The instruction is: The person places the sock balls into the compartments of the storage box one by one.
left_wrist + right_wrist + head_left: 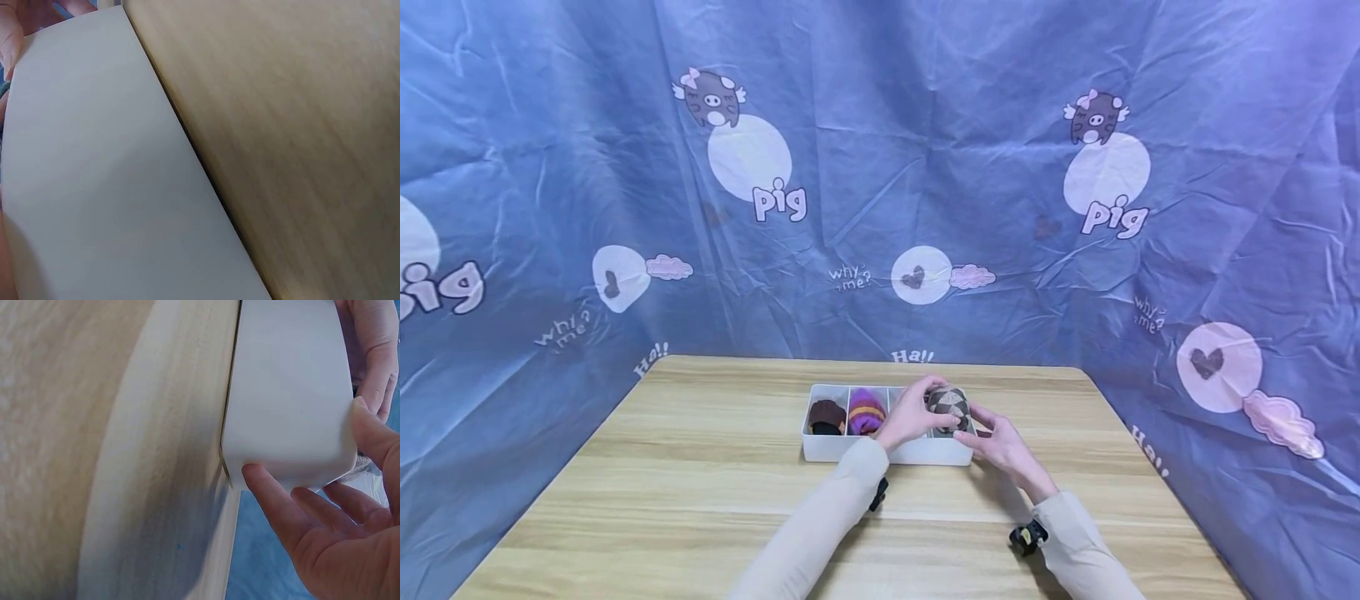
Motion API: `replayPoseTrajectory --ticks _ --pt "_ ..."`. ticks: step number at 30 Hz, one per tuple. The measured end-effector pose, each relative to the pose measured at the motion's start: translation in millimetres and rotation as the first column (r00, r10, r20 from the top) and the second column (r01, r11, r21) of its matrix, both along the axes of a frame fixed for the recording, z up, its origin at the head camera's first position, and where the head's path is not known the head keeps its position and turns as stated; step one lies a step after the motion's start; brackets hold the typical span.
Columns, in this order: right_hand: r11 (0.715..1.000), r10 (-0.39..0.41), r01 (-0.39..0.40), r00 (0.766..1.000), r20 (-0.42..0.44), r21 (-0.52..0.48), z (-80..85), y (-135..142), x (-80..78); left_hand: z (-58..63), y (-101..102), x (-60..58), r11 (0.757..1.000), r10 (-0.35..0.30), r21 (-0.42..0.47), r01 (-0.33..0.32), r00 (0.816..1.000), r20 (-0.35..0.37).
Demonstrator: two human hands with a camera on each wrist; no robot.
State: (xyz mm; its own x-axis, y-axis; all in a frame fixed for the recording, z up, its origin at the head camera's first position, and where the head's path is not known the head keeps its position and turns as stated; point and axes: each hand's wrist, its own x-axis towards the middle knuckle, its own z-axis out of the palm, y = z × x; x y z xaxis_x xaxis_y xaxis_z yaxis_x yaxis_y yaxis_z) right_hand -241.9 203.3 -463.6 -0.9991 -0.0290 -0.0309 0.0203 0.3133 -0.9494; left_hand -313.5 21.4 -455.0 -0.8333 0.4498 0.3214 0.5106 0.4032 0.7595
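Observation:
A white divided box (887, 451) stands lengthwise on the wooden table. In its rightmost compartment is a rolled grey-and-cream checkered sock bundle (951, 405). My left hand (917, 413) reaches over the box's front and holds the bundle between thumb and fingers. At the right end, my right hand (1002, 446) holds the box's corner. Its thumb (373, 433) lies at the front rim and its fingers (275, 503) spread along the end wall. Farther left in the box sit a dark brown rolled bundle (827, 414) and a purple one with orange stripes (866, 412). My left hand partly hides the compartment between.
Bare wood of the table (700, 467) surrounds the box. A blue printed curtain (880, 167) hangs behind the table and along both sides. A black wrist camera (1028, 537) is worn at the right cuff.

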Motion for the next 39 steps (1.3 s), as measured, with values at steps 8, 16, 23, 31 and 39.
replayPoseTrajectory --ticks 8,16,23,31,39 --pt "0.999 0.03 -0.03 0.999 0.01 -0.017 0.4 0 -0.9 -1.5 -2 -1.1 0.998 -0.023 -0.065 0.023 1.0 -0.003" --pt "0.998 0.054 -0.054 0.999 0.001 -0.038 -0.1 -1 -2.1 1.2 -5 0.2 0.998 -0.021 -0.052 0.023 0.999 0.041" --pt "0.999 0.024 -0.023 1.0 0.007 -0.029 -0.3 1 -1.2 5.7 -12 3.4 1.0 -0.024 0.013 0.023 0.998 0.053" --pt "1.0 0.014 -0.013 1.0 0.01 -0.011 1.4 2 2.2 5.6 -37 2.5 0.997 -0.013 0.076 0.013 1.0 -0.004" --pt "1.0 0.001 -0.001 1.0 0.023 -0.011 1.1 3 3.0 7.2 -73 -2.1 0.996 0.034 0.085 -0.032 0.999 -0.032"
